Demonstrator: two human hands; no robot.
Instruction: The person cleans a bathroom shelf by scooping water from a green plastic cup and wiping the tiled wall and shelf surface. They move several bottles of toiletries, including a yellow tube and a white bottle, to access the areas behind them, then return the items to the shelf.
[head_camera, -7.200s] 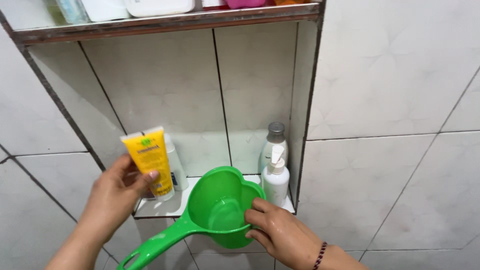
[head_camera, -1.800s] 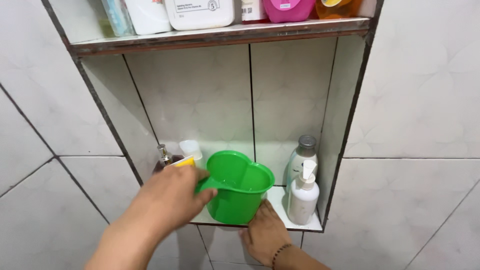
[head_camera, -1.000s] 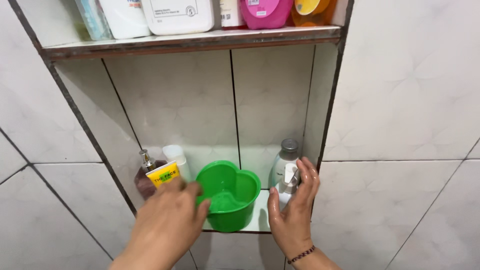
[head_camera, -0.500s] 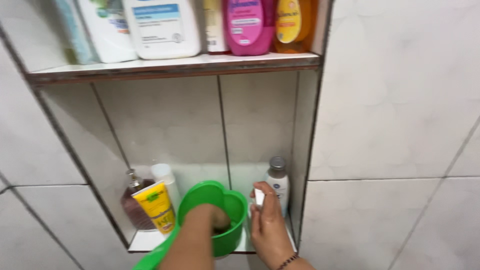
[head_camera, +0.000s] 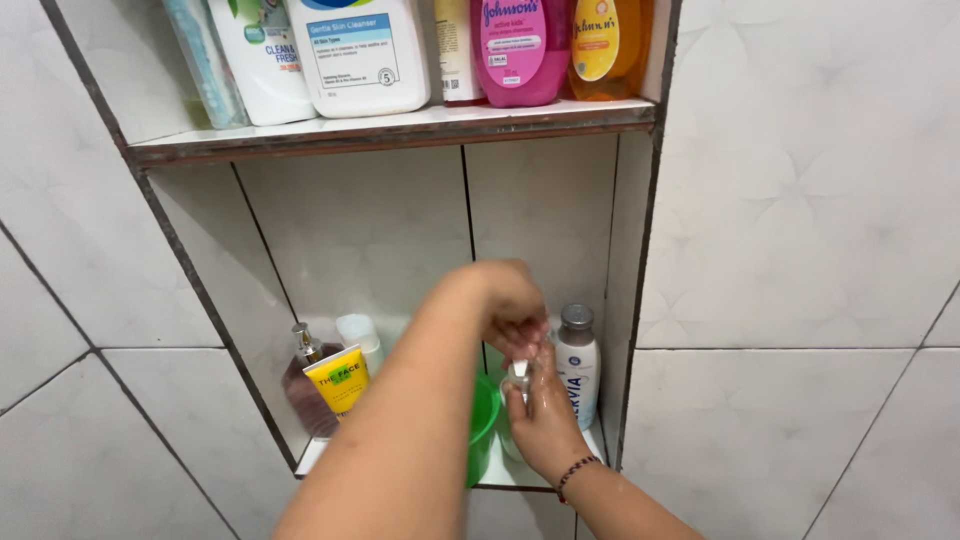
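My right hand (head_camera: 543, 408), with a bead bracelet at the wrist, is wrapped around a small white pump bottle (head_camera: 518, 374) at the right of the lower niche ledge (head_camera: 312, 458). My left hand (head_camera: 508, 300) reaches over from the left, its bunched fingers down on the bottle's pump head. Most of the bottle is hidden by both hands. A green dipper (head_camera: 484, 418) stands on the ledge just left of the bottle, largely covered by my left forearm.
A white bottle with a grey cap (head_camera: 576, 362) stands right of my hands by the niche wall. A yellow tube (head_camera: 338, 378), a brown pump bottle (head_camera: 299, 384) and a small white bottle (head_camera: 357, 330) stand at the left. The upper shelf (head_camera: 400, 124) carries white, pink and orange bottles.
My left hand has come out of the green dipper and risen onto the pump head. My right hand keeps its hold on the pump bottle. The camera has shifted slightly.
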